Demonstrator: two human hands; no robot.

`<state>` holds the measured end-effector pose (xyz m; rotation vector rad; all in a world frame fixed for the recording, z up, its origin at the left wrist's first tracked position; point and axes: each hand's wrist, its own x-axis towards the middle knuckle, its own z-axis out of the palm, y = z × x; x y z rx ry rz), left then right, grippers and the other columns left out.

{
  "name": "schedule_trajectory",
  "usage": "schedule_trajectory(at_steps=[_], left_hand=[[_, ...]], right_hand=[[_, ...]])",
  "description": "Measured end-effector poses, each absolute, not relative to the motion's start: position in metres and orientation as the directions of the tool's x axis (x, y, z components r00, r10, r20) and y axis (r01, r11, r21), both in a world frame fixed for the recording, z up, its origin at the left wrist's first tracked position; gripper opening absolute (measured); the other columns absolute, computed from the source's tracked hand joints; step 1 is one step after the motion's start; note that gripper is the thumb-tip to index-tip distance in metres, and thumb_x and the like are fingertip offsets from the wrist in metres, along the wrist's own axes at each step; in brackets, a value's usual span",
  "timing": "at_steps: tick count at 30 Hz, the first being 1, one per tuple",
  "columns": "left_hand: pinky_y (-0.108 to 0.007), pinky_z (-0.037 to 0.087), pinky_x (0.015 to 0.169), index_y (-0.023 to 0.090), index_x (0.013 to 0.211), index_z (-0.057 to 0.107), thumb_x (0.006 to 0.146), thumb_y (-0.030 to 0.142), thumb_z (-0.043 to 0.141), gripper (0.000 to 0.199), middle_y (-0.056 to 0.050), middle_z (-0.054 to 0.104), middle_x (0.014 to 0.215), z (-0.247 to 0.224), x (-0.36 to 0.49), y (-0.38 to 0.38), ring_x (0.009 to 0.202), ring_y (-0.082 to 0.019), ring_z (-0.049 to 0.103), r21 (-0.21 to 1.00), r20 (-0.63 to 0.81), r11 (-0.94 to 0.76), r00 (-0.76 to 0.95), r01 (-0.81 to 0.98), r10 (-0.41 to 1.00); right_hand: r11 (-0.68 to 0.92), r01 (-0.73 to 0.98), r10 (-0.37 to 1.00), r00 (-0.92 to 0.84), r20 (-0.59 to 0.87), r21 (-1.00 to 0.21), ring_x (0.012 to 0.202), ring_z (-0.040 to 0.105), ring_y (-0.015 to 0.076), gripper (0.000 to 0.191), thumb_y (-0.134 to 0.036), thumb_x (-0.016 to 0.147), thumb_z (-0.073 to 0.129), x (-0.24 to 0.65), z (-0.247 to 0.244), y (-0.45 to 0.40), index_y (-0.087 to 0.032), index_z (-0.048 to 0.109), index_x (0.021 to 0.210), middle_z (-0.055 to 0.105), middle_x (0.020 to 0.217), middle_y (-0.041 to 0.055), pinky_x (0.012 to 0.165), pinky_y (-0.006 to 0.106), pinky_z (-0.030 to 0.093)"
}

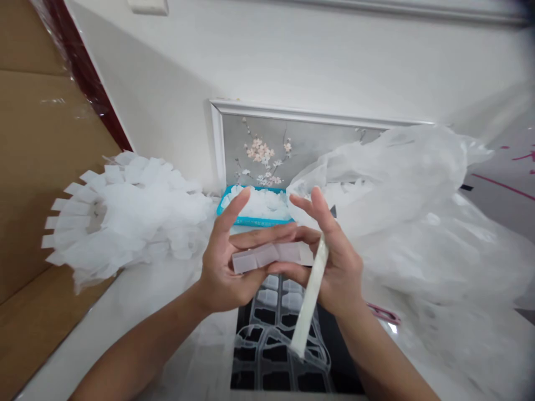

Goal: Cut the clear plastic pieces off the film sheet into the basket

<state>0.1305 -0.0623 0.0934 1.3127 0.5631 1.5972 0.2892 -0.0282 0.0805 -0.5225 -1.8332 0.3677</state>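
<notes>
A short row of translucent white plastic pieces spans the gap between my hands. My left hand grips the row's left end, with its thumb raised and its other fingers along the row. At the right end, the fingers of my right hand close on the row, its thumb also up. A pale, narrow strip slants down from my right hand; how it is held is partly hidden. Below lies a clear plastic frame with rows of openings, some filled with whitish pieces, on a black surface.
A blue tray full of white pieces stands behind my hands. To the left sits a heap of white pieces. Large clear plastic bags crowd the right, near a pink-edged object. A cardboard box stands far left.
</notes>
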Motion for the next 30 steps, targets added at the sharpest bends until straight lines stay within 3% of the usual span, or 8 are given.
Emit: schedule_trajectory(at_steps=[5,11,13,16,19,22,26,30], left_hand=[[-0.048,0.046,0.11,0.035,0.149,0.03,0.08,0.007,0.073,0.086,-0.003,0.074,0.109,0.085,0.123,-0.049,0.114,-0.026,0.066,0.725,0.688,-0.649,0.214,-0.232,0.693],[-0.039,0.053,0.104,0.03,0.15,0.031,0.084,0.005,0.066,0.079,-0.005,0.071,0.119,0.062,0.129,-0.034,0.113,-0.021,0.066,0.376,0.902,-0.92,0.27,-0.113,0.336],[-0.035,0.056,0.099,0.028,0.141,0.046,0.083,0.011,0.071,0.066,-0.004,0.073,0.113,0.055,0.13,-0.025,0.107,-0.019,0.069,0.405,0.896,-0.914,0.197,0.008,0.398],[-0.031,0.057,0.093,0.023,0.12,0.063,0.084,0.022,0.072,0.037,-0.004,0.072,0.111,0.045,0.117,0.016,0.103,-0.019,0.069,0.566,0.823,-0.788,-0.107,0.243,0.558],[-0.034,0.054,0.094,0.017,0.12,0.06,0.093,0.036,0.059,0.034,-0.01,0.068,0.115,0.03,0.09,0.086,0.107,-0.02,0.066,0.658,0.753,-0.621,-0.383,0.426,0.535],[-0.043,0.042,0.108,0.011,0.127,0.054,0.101,0.038,0.038,0.041,-0.017,0.059,0.128,0.012,0.066,0.152,0.124,-0.024,0.054,0.609,0.708,-0.375,-0.265,0.699,0.654],[-0.05,0.034,0.112,0.014,0.118,0.062,0.094,0.053,0.049,0.048,-0.016,0.063,0.124,-0.014,0.058,0.193,0.125,-0.03,0.054,0.504,0.571,-0.381,0.033,0.775,0.821],[-0.058,0.018,0.117,0.017,0.137,0.05,0.095,0.059,0.043,0.06,-0.016,0.05,0.144,-0.022,0.057,0.191,0.14,-0.033,0.037,0.443,0.461,-0.394,0.172,0.805,0.87]], right_hand=[[0.852,0.167,0.523,-0.312,0.793,-0.496,0.101,0.069,0.0273,0.098,-0.046,0.074,0.08,0.294,0.084,-0.025,-0.037,0.024,0.154,0.051,0.146,0.0109,0.08,0.039,0.062],[0.829,0.173,0.548,-0.435,0.714,-0.531,0.103,0.068,0.0263,0.094,-0.051,0.075,0.077,0.304,0.09,-0.02,-0.038,0.026,0.153,0.056,0.14,0.0098,0.087,0.042,0.059],[0.822,0.222,0.563,-0.458,0.688,-0.525,0.108,0.066,0.0277,0.097,-0.053,0.072,0.078,0.309,0.094,-0.019,-0.038,0.027,0.153,0.056,0.14,0.0097,0.088,0.043,0.057],[0.79,0.29,0.613,-0.408,0.677,-0.54,0.105,0.066,0.0269,0.094,-0.053,0.073,0.077,0.316,0.099,-0.018,-0.04,0.028,0.152,0.053,0.143,0.009,0.084,0.042,0.058],[0.744,0.34,0.667,-0.342,0.662,-0.575,0.102,0.067,0.0257,0.088,-0.05,0.078,0.076,0.325,0.102,-0.017,-0.041,0.028,0.152,0.054,0.142,0.0076,0.081,0.042,0.059],[0.715,0.363,0.698,-0.316,0.643,-0.598,0.103,0.067,0.0261,0.086,-0.048,0.08,0.075,0.332,0.102,-0.015,-0.041,0.029,0.151,0.055,0.141,0.0069,0.08,0.043,0.058],[0.699,0.368,0.716,-0.348,0.605,-0.614,0.106,0.065,0.0261,0.081,-0.048,0.082,0.073,0.338,0.104,-0.014,-0.04,0.031,0.151,0.053,0.143,0.007,0.083,0.043,0.056],[0.641,0.291,0.767,-0.281,0.577,-0.71,0.092,0.066,0.0213,0.054,-0.055,0.095,0.051,0.331,0.094,-0.013,-0.033,0.045,0.144,0.067,0.119,0.0068,0.081,0.038,0.054]])
